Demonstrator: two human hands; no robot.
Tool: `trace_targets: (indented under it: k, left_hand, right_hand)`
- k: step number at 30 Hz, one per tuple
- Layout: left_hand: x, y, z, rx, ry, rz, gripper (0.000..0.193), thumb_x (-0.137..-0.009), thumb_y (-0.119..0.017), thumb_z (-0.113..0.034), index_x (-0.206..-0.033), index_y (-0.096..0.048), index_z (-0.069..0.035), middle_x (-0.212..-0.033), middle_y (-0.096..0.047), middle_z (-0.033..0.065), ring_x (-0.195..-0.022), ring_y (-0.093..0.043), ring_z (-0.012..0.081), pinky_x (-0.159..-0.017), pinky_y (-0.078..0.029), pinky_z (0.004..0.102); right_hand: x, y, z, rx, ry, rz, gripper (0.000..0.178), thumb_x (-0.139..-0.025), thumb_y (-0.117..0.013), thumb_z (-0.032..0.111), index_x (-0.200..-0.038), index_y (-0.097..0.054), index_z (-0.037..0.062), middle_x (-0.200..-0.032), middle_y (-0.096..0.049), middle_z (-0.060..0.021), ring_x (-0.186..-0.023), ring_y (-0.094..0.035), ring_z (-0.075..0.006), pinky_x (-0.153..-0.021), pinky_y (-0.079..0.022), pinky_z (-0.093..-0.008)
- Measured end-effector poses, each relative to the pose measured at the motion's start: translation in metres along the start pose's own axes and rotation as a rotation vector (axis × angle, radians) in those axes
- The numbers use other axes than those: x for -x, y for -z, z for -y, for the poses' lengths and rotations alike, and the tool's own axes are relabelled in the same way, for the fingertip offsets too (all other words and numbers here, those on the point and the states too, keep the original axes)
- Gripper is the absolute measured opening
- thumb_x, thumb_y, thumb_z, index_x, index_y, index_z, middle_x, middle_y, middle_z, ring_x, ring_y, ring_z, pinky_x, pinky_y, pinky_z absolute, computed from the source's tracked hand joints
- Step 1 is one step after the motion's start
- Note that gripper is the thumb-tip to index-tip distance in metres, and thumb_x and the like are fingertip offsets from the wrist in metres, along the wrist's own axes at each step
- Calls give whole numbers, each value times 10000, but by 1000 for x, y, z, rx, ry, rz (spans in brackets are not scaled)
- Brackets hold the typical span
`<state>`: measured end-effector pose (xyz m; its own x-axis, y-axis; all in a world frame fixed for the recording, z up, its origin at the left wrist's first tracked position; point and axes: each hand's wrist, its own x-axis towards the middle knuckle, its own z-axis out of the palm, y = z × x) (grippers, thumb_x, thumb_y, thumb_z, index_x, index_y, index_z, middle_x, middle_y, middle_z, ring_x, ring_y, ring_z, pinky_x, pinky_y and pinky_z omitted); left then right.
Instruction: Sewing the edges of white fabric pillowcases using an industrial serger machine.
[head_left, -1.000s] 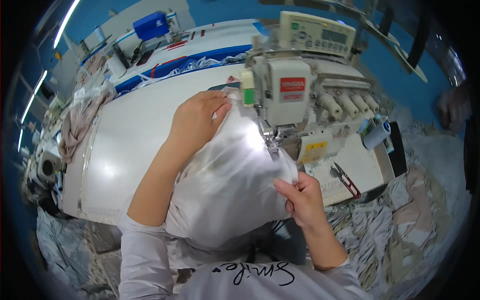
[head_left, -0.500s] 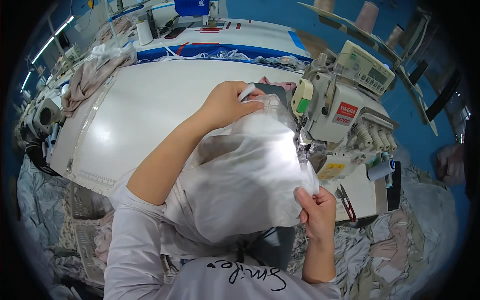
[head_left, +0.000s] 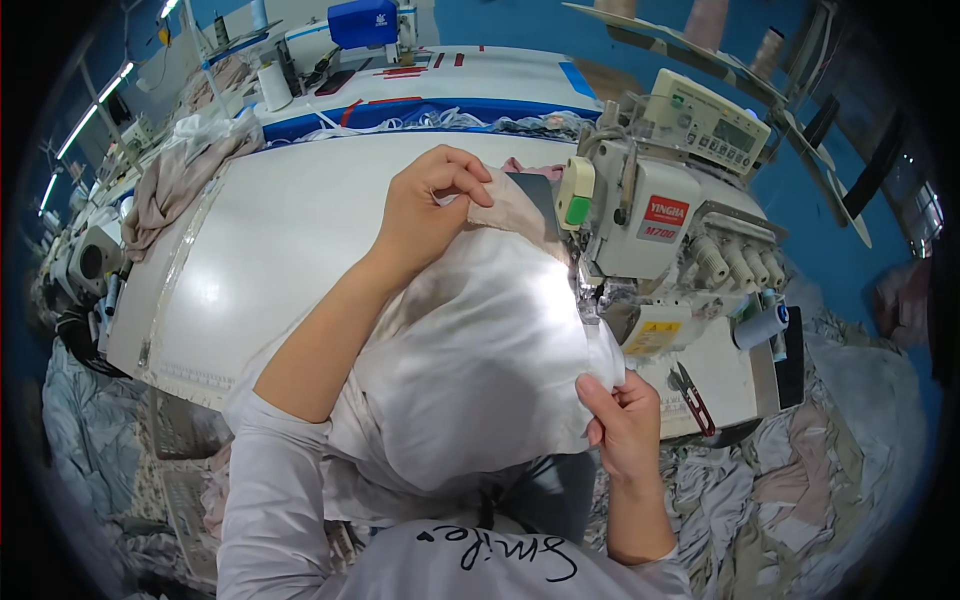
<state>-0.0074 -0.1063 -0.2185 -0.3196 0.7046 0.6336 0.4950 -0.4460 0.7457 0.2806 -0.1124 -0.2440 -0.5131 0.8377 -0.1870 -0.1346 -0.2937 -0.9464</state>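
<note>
A white piece of fabric (head_left: pixel 470 350) drapes from the table edge over my lap, its right edge lying under the needle area of an overlock sewing machine (head_left: pixel 640 215). My left hand (head_left: pixel 432 205) pinches the far edge of the fabric, where a beige part shows beside the fingers. Nearer to me, my right hand (head_left: pixel 622 420) grips the fabric's edge between thumb and fingers, just in front of the machine's foot. The machine's lamp brightly lights the cloth by the needle. Folds hide the fabric's underside.
Red-handled thread snips (head_left: pixel 692 400) lie right of my right hand, near a thread spool (head_left: pixel 762 327). A beige cloth (head_left: pixel 180 185) rests on the white table (head_left: pixel 270 230) at the left. Fabric heaps (head_left: pixel 800 480) and a plastic crate (head_left: pixel 185 500) flank me below.
The far edge of the fabric has turned, and its beige part now shows by my left hand. My left hand has shifted slightly left; my right hand keeps its grip. The whole view has tilted slightly.
</note>
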Motion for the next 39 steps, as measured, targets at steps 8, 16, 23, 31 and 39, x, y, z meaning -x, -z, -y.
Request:
trace_targets:
  k: [8,16,23,31,39]
  left_hand:
    - [73,31,-94,-740,179,294,851,-712,-767,-319,-1381,-329,-27,-1376,-398,229,-1285,-378,367,-1050,-312,428]
    - [198,9,-81,-757,388,3,196,-807,-568,-42,-999,-549,-7,-875,-594,170,-777,-580,301,-695,-451,369]
    - [135,18,-83,-602,268,-142,101,-830,-526,-1,-924,-560,16,-744,-603,99,-668,-549,133,-627,-438,250]
    - [96,18,-74,-524,315,-76,134,-807,-492,53,-921,-561,33,-773,-623,81,-710,-560,113,-680,-440,225]
    - [61,20,-69,-362,305,-112,105,-831,-518,36,-910,-580,6,-787,-611,29,-747,-541,84,-708,-423,209]
  right_hand:
    - [-3,5,-2,-17,-17,66,129,-826,-684,116,-867,-641,1,-645,-586,12,-403,-431,-9,-352,-332,-160]
    - [-6,13,-4,-19,-32,104,146,-807,-709,151,-836,-641,25,-620,-560,24,-403,-430,-20,-354,-335,-172]
    - [-10,15,0,-56,-48,156,223,-798,-726,193,-835,-617,2,-605,-539,26,-417,-426,-23,-369,-335,-183]
    - [-13,21,-3,14,-108,152,268,-750,-760,222,-837,-636,2,-603,-545,25,-397,-401,-10,-352,-299,-176]
    - [-14,21,-1,17,-122,160,279,-741,-759,252,-846,-650,17,-577,-534,35,-381,-388,-11,-344,-281,-177]
